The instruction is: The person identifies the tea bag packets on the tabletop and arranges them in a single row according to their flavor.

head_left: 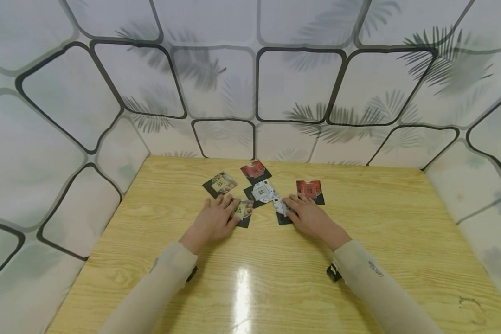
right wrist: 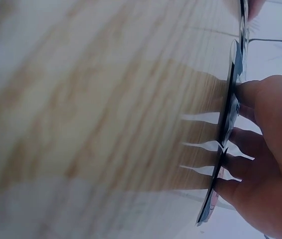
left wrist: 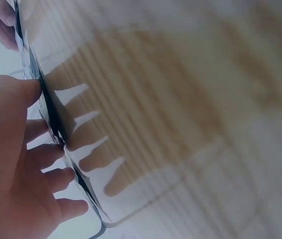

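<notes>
My left hand [head_left: 213,220] lies palm down with its fingers spread, touching a flat square yellow-and-black card [head_left: 245,212]. My right hand [head_left: 312,219] rests its fingertips on a white-and-black card [head_left: 280,214], close to a red-and-black card [head_left: 311,191]. Between the hands and farther back is another white-and-black card [head_left: 260,193], touching a red-and-black card [head_left: 255,171] behind it. A second yellow-and-black card [head_left: 219,184] sits just beyond my left fingers. Both wrist views show the fingers meeting the cards' thin edges, low over the wood; printed faces are hidden there.
The cards lie on a light wooden table [head_left: 242,250]. A patterned cloth wall [head_left: 221,93] encloses its back and sides. A bright light reflection falls on the wood between my forearms. A dark curved mark shows at the table's lower right.
</notes>
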A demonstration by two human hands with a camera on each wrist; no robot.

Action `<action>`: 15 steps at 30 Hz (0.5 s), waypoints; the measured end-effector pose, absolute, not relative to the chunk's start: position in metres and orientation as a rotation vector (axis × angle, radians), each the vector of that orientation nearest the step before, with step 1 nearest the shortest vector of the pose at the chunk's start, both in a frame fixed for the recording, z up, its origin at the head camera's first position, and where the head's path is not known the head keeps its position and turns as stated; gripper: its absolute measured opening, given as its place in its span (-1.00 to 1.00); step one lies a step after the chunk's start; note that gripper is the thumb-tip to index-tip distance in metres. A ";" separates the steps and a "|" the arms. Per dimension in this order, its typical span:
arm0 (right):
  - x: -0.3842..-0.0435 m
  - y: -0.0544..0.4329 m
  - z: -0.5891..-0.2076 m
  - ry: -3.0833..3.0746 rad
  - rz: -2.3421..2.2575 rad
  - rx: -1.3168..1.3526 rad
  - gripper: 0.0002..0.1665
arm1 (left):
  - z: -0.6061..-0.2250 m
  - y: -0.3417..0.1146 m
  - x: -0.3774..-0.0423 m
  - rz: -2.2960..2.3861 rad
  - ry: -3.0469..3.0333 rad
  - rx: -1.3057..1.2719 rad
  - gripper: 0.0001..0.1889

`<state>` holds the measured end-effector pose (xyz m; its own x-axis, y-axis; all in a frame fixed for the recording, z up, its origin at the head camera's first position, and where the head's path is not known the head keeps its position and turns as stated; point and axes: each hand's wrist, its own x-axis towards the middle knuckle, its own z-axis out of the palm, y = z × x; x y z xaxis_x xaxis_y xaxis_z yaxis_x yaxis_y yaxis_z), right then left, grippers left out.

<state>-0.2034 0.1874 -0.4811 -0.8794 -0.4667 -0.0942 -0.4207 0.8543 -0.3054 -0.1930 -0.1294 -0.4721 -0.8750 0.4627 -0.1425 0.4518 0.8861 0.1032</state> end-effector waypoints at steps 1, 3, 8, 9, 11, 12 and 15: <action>-0.203 0.187 -0.481 2.866 -0.412 -0.691 -0.36 | -0.472 -0.130 -0.191 0.097 2.891 0.709 -0.31; -0.204 0.188 -0.481 2.870 -0.407 -0.692 -0.36 | -0.472 -0.130 -0.188 0.094 2.893 0.716 -0.32; -0.204 0.188 -0.481 2.873 -0.406 -0.695 -0.36 | -0.470 -0.130 -0.177 0.086 2.894 0.738 -0.32; -0.204 0.188 -0.481 2.871 -0.406 -0.695 -0.36 | -0.470 -0.131 -0.175 0.081 2.890 0.740 -0.32; -0.205 0.188 -0.482 2.871 -0.406 -0.696 -0.36 | -0.469 -0.131 -0.170 0.077 2.877 0.737 -0.31; -0.205 0.188 -0.482 2.871 -0.405 -0.697 -0.36 | -0.469 -0.131 -0.168 0.081 2.872 0.735 -0.31; -0.204 0.188 -0.482 2.871 -0.408 -0.698 -0.36 | -0.468 -0.132 -0.162 0.087 2.857 0.731 -0.30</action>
<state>-0.2044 0.1876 -0.4819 -0.8786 -0.4693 -0.0884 -0.4262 0.8540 -0.2986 -0.1616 -0.1319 -0.4681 -0.8601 0.4810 -0.1698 0.4697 0.8767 0.1041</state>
